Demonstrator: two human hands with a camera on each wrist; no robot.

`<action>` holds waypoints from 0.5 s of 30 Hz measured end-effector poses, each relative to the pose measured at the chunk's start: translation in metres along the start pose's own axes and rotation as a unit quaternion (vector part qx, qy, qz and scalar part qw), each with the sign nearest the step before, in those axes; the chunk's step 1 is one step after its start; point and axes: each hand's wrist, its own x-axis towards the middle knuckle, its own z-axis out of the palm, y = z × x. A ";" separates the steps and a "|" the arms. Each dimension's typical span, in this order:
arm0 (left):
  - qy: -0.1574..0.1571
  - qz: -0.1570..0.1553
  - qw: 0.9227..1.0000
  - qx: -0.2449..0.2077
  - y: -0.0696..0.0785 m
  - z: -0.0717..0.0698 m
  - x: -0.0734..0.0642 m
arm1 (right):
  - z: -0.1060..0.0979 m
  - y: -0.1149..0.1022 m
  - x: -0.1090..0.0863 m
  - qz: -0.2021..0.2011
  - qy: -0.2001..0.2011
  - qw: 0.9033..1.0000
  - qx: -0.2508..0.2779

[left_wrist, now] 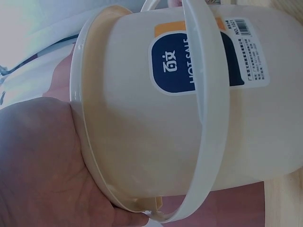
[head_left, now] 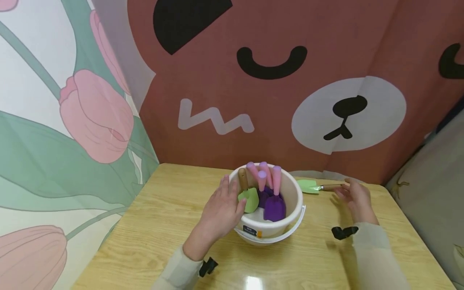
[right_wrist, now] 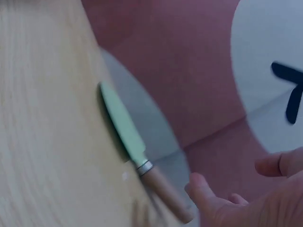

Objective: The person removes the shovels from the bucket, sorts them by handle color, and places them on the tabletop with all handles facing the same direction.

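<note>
A white bucket (head_left: 268, 231) holds several toy garden tools. Among them are a purple shovel (head_left: 274, 209) with a pink handle and a green hand trowel (head_left: 249, 199) with a wooden handle. Against the bucket's left rim rests my left hand (head_left: 221, 211), its fingers fairly straight. In the left wrist view, that palm lies along the rim (left_wrist: 78, 94). Another green trowel (head_left: 309, 186) lies on the table to the right of the bucket. My right hand (head_left: 357, 199) is beside its wooden handle (right_wrist: 165, 194), thumb and fingers spread apart with nothing between them.
The wooden table (head_left: 174, 225) meets a brown curtain (head_left: 275, 133) with a bear's face at its back edge. A tulip-patterned curtain (head_left: 72, 121) hangs on the left. The bucket's white handle (head_left: 286, 233) hangs down over its front.
</note>
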 end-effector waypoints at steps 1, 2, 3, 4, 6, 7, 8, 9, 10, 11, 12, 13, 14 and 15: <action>0.000 0.000 1.000 0.000 0.000 0.000 0.000 | 0.002 -0.002 -0.003 -0.010 -0.008 1.000 -0.013; -0.001 -0.001 1.000 0.000 0.000 -0.001 0.000 | 0.005 -0.004 -0.005 -0.018 -0.015 1.000 -0.021; 0.000 0.000 1.000 -0.001 0.000 -0.001 0.000 | 0.007 -0.006 -0.008 -0.025 -0.023 0.999 -0.029; 0.001 0.000 1.000 -0.001 0.000 0.000 0.000 | 0.010 -0.007 -0.012 -0.032 -0.031 0.998 -0.040; 0.002 0.001 1.000 0.001 0.000 -0.001 0.000 | 0.015 -0.011 -0.019 -0.042 -0.047 0.997 -0.049; 0.002 0.002 1.000 0.002 0.000 -0.001 -0.001 | 0.018 -0.013 -0.023 -0.046 -0.053 0.996 -0.051; 0.001 0.002 1.000 0.004 0.000 -0.001 -0.001 | 0.020 -0.014 -0.027 -0.051 -0.059 0.995 -0.057; 0.001 0.002 1.000 0.005 0.000 -0.001 0.000 | 0.022 -0.016 -0.031 -0.056 -0.070 0.994 -0.063; 0.001 0.002 1.000 0.006 0.000 -0.001 -0.001 | 0.025 -0.017 -0.035 -0.062 -0.080 0.992 -0.069; 0.000 0.002 1.000 0.006 0.000 -0.001 -0.001 | 0.027 -0.018 -0.039 -0.067 -0.089 0.991 -0.075; 0.000 0.002 1.000 0.006 0.000 -0.001 -0.001 | 0.030 -0.019 -0.043 -0.071 -0.097 0.990 -0.079; 0.000 0.002 1.000 0.007 0.000 -0.001 -0.001 | 0.032 -0.020 -0.046 -0.077 -0.107 0.988 -0.085; 0.001 0.002 1.000 0.007 0.000 -0.001 -0.001 | 0.035 -0.021 -0.050 -0.084 -0.116 0.985 -0.092; 0.002 0.002 1.000 0.007 0.000 -0.001 -0.002 | 0.037 -0.022 -0.053 -0.090 -0.123 0.983 -0.098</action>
